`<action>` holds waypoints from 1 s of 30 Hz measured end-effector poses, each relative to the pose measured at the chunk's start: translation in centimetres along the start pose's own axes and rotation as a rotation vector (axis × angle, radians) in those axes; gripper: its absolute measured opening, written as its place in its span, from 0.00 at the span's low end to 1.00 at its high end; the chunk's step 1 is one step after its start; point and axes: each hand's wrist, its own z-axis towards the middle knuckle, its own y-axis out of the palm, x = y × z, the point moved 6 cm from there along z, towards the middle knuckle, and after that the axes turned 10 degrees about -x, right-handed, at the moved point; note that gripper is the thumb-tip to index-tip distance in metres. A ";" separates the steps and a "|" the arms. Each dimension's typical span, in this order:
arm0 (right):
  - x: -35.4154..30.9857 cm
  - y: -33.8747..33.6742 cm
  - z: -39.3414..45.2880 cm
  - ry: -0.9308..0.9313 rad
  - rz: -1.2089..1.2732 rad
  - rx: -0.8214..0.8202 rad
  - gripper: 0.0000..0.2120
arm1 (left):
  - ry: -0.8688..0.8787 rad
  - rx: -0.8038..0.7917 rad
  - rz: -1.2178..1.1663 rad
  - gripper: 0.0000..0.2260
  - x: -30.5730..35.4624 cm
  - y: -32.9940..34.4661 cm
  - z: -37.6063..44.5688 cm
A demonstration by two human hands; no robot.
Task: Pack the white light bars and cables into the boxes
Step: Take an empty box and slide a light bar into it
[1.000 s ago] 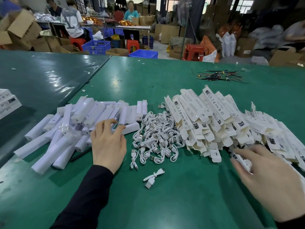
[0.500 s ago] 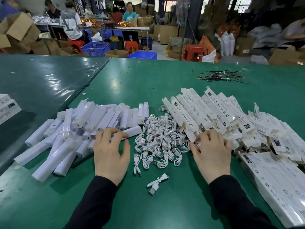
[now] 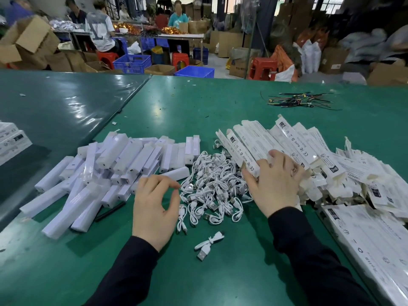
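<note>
**Step in hand: picking one flat box from the pile; nothing packed yet**

Landmark: the heap of short white coiled USB cables (image 3: 212, 184) at mid-bench on the green bench (image 3: 220, 102).

Layout. Left of the cable heap lies a loose pile of white rectangular plastic light bars (image 3: 106, 171), overlapping at many angles. Right of the heap, a fanned stack of flat white printed cardboard boxes (image 3: 298, 155), long and narrow, their open end flaps toward the person. One stray white cable (image 3: 208, 244) lies apart, on the near side of the heap. Far beyond the heap, a bundle of thin dark wires (image 3: 298, 100).

Hands. Right hand (image 3: 276, 182) rests on the near ends of the boxes, at the heap's right edge; thumb and fingers are closed around the end of one box (image 3: 242, 155), which stands tilted above its neighbours. Left hand (image 3: 154, 208) hovers at the heap's left edge, just beside the nearest light bars; fingers loosely curled, thumb and forefinger apart, holding nothing.

Judgement. Start of a pack cycle: box selection under way, no bar or cable taken.

Next move calls for:
- drawing the held box clear without dragging its neighbours;
- squaring it open at one end;
- left hand taking a single bar, the one nearest the heap looks easiest;
- separating one cable; they lie tangled, so expect several to lift together.
</note>
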 end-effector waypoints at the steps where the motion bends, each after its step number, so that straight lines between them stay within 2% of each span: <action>1: 0.0 0.0 0.3 0.007 0.005 0.010 0.21 | -0.004 0.002 -0.005 0.04 0.0 -0.1 0.0; 5: 0.0 -0.4 -1.0 -0.041 0.094 0.208 0.14 | -0.022 0.013 -0.022 0.05 0.1 -0.6 0.0; 8: 0.4 -2.0 -3.1 -0.098 0.291 0.477 0.13 | -0.022 -0.016 -0.056 0.06 0.4 -0.3 -0.1; 10: 0.0 -3.1 -4.7 -0.219 0.479 0.566 0.14 | -0.075 -0.057 -0.179 0.08 0.6 0.0 -0.3; 11: -0.4 -3.3 -5.5 -0.296 0.657 0.522 0.14 | -0.124 -0.083 -0.297 0.07 0.8 0.3 -0.5; 12: -1.0 -2.9 -6.1 -0.346 0.874 0.399 0.12 | -0.178 -0.127 -0.471 0.05 1.0 0.8 -0.6; 13: -1.8 -2.0 -6.8 -0.341 1.086 0.208 0.12 | -0.247 -0.175 -0.666 0.09 1.3 1.3 -0.7; 15: -3.8 0.6 -8.3 -0.217 1.441 -0.257 0.11 | -0.385 -0.254 -1.083 0.21 1.5 2.4 -0.9; 17: -5.8 3.1 -10.0 -0.016 1.762 -0.693 0.13 | -0.455 -0.334 -1.417 0.31 2.0 2.7 -0.8; 19: -7.2 4.1 -11.3 0.127 1.898 -0.953 0.13 | -0.428 -0.396 -1.539 0.38 2.4 2.4 -0.7; 22: -8.0 3.9 -11.8 0.072 1.843 -1.050 0.14 | -0.389 -0.332 -1.523 0.34 2.3 1.9 -0.4; 24: -8.0 3.2 -11.5 -0.052 1.765 -0.982 0.16 | -0.400 -0.268 -1.495 0.28 2.0 1.8 -0.5; 27: -7.6 2.0 -11.0 -0.219 1.621 -0.810 0.17 | -0.452 -0.265 -1.453 0.25 2.0 2.2 -0.9; 30: -7.4 1.7 -10.8 -0.279 1.547 -0.739 0.11 | -0.476 -0.301 -1.400 0.22 2.4 2.7 -1.2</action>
